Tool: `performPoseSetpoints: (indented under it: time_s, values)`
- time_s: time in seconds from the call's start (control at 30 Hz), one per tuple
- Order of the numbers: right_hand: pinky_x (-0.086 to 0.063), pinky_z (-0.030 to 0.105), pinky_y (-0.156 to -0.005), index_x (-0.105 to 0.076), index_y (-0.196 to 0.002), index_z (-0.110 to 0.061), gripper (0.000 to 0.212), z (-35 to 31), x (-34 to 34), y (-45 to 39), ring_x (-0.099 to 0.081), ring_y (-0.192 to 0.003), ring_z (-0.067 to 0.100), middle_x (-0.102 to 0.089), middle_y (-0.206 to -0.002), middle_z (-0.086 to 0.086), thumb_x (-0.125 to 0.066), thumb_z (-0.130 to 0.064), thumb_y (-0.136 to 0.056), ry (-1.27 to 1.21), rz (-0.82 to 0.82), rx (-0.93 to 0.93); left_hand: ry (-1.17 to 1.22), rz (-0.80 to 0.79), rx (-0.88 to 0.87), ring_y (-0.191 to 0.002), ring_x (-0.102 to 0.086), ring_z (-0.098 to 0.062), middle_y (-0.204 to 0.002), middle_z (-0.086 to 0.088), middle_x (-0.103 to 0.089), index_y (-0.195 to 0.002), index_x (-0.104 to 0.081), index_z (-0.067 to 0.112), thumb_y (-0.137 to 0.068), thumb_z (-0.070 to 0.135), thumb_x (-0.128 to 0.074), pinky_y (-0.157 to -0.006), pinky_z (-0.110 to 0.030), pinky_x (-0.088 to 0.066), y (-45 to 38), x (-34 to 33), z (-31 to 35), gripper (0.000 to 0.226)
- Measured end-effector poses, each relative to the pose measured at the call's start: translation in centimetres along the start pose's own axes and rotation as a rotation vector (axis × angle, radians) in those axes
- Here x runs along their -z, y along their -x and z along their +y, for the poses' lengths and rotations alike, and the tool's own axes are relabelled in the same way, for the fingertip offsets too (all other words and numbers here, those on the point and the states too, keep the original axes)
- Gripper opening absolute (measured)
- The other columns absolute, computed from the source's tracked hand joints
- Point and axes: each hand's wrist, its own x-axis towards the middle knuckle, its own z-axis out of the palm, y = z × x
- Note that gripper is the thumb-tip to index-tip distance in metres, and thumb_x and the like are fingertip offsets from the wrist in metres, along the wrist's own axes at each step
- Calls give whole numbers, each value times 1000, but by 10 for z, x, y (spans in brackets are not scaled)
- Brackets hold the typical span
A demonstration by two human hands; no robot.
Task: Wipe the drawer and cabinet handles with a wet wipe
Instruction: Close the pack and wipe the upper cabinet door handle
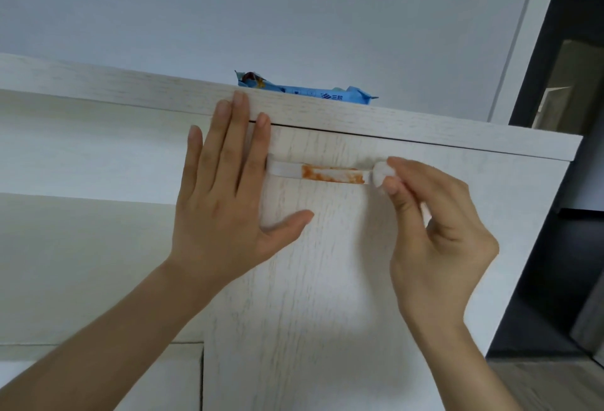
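Observation:
A white bar handle [322,174] runs across the pale wood cabinet door [310,280]; orange-red smears cover its middle and right part, while its left end is white. My right hand [434,231] pinches a small bunched white wet wipe [379,174] between fingertips and thumb, and the wipe touches the handle's right end. My left hand [225,182] lies flat on the door just left of the handle, fingers straight and reaching up onto the top board.
A blue wet wipe pack [304,89] lies on the cabinet's top board [425,131], just above the handle. A plain white wall rises behind. Dark shelving [568,182] stands to the right. A lower white cabinet front [98,263] sits to the left.

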Motion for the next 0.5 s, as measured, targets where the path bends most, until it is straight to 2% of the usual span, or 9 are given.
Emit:
performPoseSetpoints:
  time_s: [0.07,0.2,0.43,0.5]
  values:
    - [-45,17,-86,-66,-100,-20,16,-2,2,-6,-59,-97,6,-64,-100,-15,-64,-11,-88,-6,10,-28,7,-2,-1,-139,-21,-39,-148,-24,-17,-141,-30,-8,-88,64,-48,-117,-50,-14,0,0,0,91]
    - [-40,12,-89,-69,-102,-13,16,-7,-1,-9,-58,-96,17,-62,-101,-9,-65,-9,-87,147,-167,154,12,2,-4,-140,-21,-38,-148,-24,-17,-141,-29,-7,-88,64,-48,-117,-50,-14,1,-1,0,91]
    - [-38,7,-87,-65,-103,-20,19,-10,-1,-13,-56,-95,11,-60,-99,-17,-62,-9,-88,146,-194,126,41,1,-9,-140,-20,-38,-149,-22,-17,-142,-28,-5,-88,64,-47,-117,-50,-15,1,-2,-1,90]
    - [-38,7,-87,-67,-103,-17,19,-11,-3,-12,-56,-96,11,-61,-100,-14,-63,-8,-87,158,-211,153,44,7,-9,-140,-20,-38,-149,-22,-17,-142,-28,-5,-88,64,-47,-117,-49,-14,1,-2,-1,89]
